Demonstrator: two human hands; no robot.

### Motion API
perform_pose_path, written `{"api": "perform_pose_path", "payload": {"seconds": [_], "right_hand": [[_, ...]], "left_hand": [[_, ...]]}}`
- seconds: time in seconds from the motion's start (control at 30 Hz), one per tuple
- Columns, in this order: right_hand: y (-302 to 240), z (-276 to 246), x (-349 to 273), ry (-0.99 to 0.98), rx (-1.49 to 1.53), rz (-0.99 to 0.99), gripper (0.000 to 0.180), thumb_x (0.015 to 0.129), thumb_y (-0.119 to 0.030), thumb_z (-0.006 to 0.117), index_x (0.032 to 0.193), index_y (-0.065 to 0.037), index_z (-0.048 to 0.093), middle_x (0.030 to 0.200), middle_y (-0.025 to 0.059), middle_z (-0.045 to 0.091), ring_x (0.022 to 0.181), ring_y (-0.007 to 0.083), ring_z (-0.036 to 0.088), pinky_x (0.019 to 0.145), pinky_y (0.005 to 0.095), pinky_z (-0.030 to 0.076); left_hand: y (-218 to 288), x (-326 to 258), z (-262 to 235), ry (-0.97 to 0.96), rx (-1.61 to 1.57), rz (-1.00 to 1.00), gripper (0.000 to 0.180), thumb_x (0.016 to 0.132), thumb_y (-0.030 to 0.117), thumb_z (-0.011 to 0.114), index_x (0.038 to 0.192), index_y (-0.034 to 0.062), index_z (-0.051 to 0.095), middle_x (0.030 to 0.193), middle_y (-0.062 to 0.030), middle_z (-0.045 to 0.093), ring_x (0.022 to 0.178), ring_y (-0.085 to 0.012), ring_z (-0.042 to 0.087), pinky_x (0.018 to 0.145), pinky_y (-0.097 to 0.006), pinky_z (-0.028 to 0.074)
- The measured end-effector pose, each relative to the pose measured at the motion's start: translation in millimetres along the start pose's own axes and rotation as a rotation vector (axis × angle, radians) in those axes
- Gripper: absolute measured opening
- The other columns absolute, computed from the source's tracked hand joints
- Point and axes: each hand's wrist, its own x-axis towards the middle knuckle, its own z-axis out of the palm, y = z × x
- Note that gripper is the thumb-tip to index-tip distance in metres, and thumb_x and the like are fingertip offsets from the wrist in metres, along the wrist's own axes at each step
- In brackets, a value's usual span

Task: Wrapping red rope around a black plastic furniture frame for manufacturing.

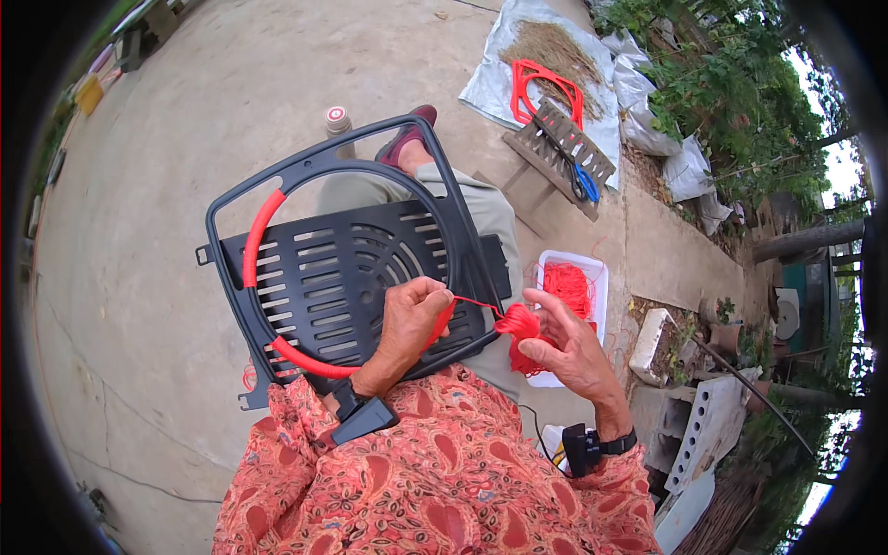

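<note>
Two hands work red cord: the left hand (413, 319) pinches it against the black frame's ring (370, 176) on the lap, the right hand (569, 347) grips the red bundle (518, 324) just right; the strand runs left-right between them.

The frame (324, 277) lies on the lap, the tub (592, 277) to its right, the stool (560, 153) beyond.

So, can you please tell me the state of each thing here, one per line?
black frame: on lap, ring partly wrapped in red cord
left hand: pinching cord against ring
right hand: holding red cord bundle
white tray: on ground, holds red cord
</note>
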Motion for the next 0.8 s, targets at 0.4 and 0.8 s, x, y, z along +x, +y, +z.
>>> {"api": "perform_pose_path", "payload": {"seconds": [0.4,0.8], "right_hand": [[13,83,53,0.272,-0.918,-0.465,0.036,0.074,-0.013,0.074,0.105,-0.002,0.060,0.096,0.0122,0.061,0.084,0.0315,0.059,0.071,0.0390,0.049],[33,70,45,0.199,-0.896,-0.512,0.034,0.074,-0.012,0.070,0.104,-0.001,0.059,0.092,0.0117,0.057,0.088,0.0309,0.055,0.076,0.0421,0.043]], "left_hand": [[-13,2,-1,0.117,0.184,0.366,0.015,0.088,0.010,0.065,0.082,-0.0034,0.063,0.065,0.0000,0.060,0.057,-0.0027,0.052,0.049,-0.021,0.042],[-6,-7,4,0.095,0.211,0.322,0.012,0.086,0.008,0.065,0.082,-0.0025,0.063,0.063,0.0005,0.058,0.058,-0.0032,0.050,0.051,-0.022,0.042]]}}
